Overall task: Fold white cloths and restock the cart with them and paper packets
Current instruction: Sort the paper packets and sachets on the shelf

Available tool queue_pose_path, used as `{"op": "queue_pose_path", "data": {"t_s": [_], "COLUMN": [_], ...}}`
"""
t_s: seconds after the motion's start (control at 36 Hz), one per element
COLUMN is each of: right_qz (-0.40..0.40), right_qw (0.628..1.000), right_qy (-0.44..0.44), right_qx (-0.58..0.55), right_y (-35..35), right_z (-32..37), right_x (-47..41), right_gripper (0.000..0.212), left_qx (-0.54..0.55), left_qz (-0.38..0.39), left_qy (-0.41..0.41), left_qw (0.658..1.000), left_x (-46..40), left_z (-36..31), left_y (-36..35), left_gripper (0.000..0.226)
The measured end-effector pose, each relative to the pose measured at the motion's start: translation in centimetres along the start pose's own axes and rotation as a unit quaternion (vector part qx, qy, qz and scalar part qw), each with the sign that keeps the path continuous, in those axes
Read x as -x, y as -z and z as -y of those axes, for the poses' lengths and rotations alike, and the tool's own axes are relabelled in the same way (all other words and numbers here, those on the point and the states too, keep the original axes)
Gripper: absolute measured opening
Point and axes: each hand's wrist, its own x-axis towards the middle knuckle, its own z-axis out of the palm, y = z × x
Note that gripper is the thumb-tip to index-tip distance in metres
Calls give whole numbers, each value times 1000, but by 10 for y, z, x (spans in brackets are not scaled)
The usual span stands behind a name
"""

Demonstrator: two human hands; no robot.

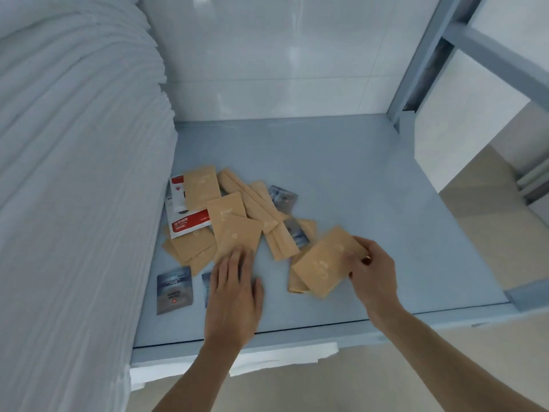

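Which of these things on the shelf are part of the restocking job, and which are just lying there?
Job: tan packets, some held in the right hand; left hand flat on one; white cloths; cart shelf.
Just there: grey sachets, red-and-white packet.

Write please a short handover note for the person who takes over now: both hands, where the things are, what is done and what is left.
Left hand: flat, fingers straight, resting on the shelf at the near edge of the loose brown paper packets.
Right hand: pinches a small stack of brown packets just above the shelf.
Folded white cloths: tall pile at the left of the shelf.
Done: cloths stacked, packets on the cart.
Left: gather the scattered packets, also the grey sachets and the red-and-white ones, into tidy stacks.
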Motion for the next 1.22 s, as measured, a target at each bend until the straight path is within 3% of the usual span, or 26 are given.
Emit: {"op": "queue_pose_path", "data": {"t_s": [0.14, 0.31, 0.5, 0.58, 0.67, 0.75, 0.86, 0.97, 1.11, 1.22], "right_qz": [-29, 24, 41, 13, 53, 65, 34, 24, 3, -28], "right_qw": [998, 975, 934, 928, 915, 897, 903, 900, 895, 883], "right_qy": [14, 98, 195, 232, 263, 272, 260, 269, 301, 353], "right_qx": [50, 199, 296, 292, 300, 342, 339, 342, 329, 307], "right_y": [46, 95, 143, 158, 171, 187, 202, 198, 193, 166], "right_z": [-14, -34, -55, -69, -82, -89, -90, -92, -86, -72], "right_x": [-15, -41, -61, -53, -41, -42, -51, -47, -47, -41], "right_gripper": [27, 37, 44, 49, 40, 33, 33, 32, 38, 41], "left_qx": [35, 75, 164, 145, 145, 145, 107, 117, 253, 291], "left_qz": [-32, -87, 22, 54, 50, 62, 58, 77, 93, 8], "left_qy": [-18, -69, -215, -228, -222, -244, -259, -250, -174, -67], "left_qw": [999, 991, 962, 961, 963, 957, 958, 958, 947, 954], "left_x": [2, 13, 5, -2, -15, -23, -27, -27, -26, -20], "left_z": [0, -31, -167, -205, -229, -244, -251, -247, -243, -227], "left_y": [-2, -3, -32, -51, -62, -70, -77, -76, -61, -42], "left_gripper": [48, 36, 31, 24, 20, 23, 32, 40, 47, 46]}}
